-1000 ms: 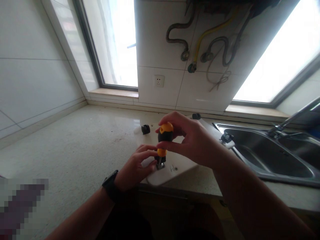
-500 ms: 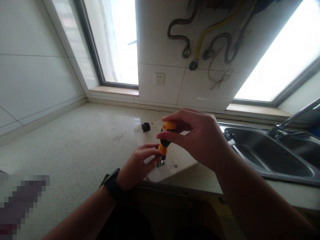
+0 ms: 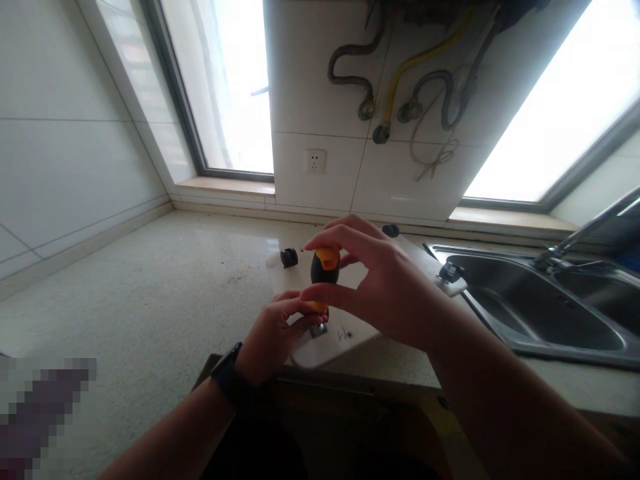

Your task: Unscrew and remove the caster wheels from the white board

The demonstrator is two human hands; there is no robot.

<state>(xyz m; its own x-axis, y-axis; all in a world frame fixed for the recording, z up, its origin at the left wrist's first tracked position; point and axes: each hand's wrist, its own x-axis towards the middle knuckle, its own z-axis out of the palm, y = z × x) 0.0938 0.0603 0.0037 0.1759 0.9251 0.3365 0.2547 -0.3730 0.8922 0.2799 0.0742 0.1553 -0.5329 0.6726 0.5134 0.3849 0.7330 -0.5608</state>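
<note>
My right hand [image 3: 380, 287] grips the fat black-and-orange handle of a stubby screwdriver [image 3: 323, 267] that stands upright over a white board [image 3: 350, 327] on the counter edge. Its tip meets a small metal fitting [image 3: 318, 329] on the board. My left hand [image 3: 273, 333], with a dark watch on the wrist, pinches the screwdriver's lower end just above that fitting. Black caster wheels sit on the board's far corners: one at the left [image 3: 289, 257], one at the back [image 3: 391, 231], and one on a white plate [image 3: 450, 275] at the right.
A speckled stone counter [image 3: 150, 300] runs left to a tiled wall. A steel sink [image 3: 550, 313] with a tap lies to the right. Hoses and a socket [image 3: 315, 161] hang on the wall behind, between two bright windows. A blurred patch covers the lower left corner.
My right hand has shifted its grip on the screwdriver handle, fingers spreading and closing again while the handle tilted a little and came upright. My left hand stayed at the tool's base.
</note>
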